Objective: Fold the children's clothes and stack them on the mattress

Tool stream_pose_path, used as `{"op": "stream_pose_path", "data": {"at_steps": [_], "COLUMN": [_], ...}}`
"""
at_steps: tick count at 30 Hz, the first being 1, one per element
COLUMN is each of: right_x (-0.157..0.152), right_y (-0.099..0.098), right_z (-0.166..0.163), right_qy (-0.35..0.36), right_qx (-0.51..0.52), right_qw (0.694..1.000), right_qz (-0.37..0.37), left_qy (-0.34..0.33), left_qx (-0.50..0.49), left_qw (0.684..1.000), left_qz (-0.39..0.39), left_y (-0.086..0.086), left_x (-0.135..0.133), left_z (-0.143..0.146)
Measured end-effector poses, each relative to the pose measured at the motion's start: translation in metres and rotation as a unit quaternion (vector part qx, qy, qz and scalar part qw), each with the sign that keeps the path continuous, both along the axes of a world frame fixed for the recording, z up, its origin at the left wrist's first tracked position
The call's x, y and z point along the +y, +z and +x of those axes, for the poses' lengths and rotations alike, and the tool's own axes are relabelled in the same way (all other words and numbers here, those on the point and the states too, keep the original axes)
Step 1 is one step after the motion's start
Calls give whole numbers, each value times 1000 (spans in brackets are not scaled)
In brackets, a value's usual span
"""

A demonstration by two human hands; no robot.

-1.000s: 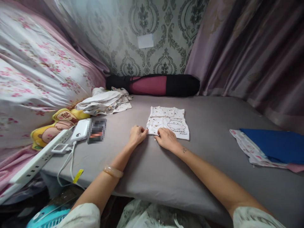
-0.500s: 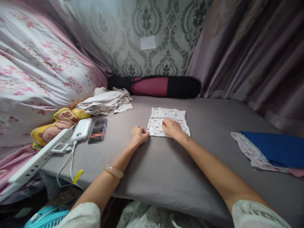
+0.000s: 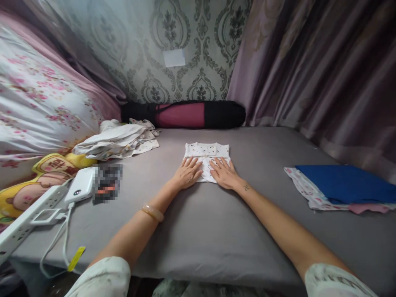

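Note:
A small white garment (image 3: 206,151) with tiny dark prints lies folded into a compact rectangle on the grey-covered surface. Flat on its left part rests my left hand (image 3: 188,173), fingers spread and pointing away from me. My right hand (image 3: 225,173) presses on the right part in the same way, its fingers apart. Between the two hands a bit of a dark line drawing shows on the cloth. The hands cover the garment's near corners.
Crumpled white clothes (image 3: 120,140) lie at the back left. On the right is a stack topped with blue cloth (image 3: 343,181). A black and maroon bag (image 3: 182,114) lies along the wall. A white power bank (image 3: 81,185), power strip (image 3: 34,216) and cables occupy the left edge.
My left hand has let go of the garment's left edge and opened onto it. My right hand has uncurled and lies flat. The garment looks smoother; the view has shifted right.

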State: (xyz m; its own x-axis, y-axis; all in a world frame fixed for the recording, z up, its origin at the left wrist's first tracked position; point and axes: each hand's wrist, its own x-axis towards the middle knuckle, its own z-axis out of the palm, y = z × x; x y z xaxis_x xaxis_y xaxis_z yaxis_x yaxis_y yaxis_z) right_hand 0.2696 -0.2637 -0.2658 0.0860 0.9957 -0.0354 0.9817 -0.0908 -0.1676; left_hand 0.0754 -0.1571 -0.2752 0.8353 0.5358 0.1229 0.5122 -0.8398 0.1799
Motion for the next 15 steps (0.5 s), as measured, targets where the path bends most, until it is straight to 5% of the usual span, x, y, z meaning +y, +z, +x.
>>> {"op": "stream_pose_path", "data": {"at_steps": [8, 15], "right_x": [-1, -25], "right_y": [3, 1], "right_z": [-1, 16], "right_qy": [1, 10], "right_qx": [24, 9], "right_qw": [1000, 1000], "right_qz": [-13, 22], "left_qy": [0, -3], "left_qx": [54, 29], "left_qw": [997, 999], "left_qz": [-48, -34], "left_y": [0, -2], "left_x": [4, 3], "left_z": [4, -26]}}
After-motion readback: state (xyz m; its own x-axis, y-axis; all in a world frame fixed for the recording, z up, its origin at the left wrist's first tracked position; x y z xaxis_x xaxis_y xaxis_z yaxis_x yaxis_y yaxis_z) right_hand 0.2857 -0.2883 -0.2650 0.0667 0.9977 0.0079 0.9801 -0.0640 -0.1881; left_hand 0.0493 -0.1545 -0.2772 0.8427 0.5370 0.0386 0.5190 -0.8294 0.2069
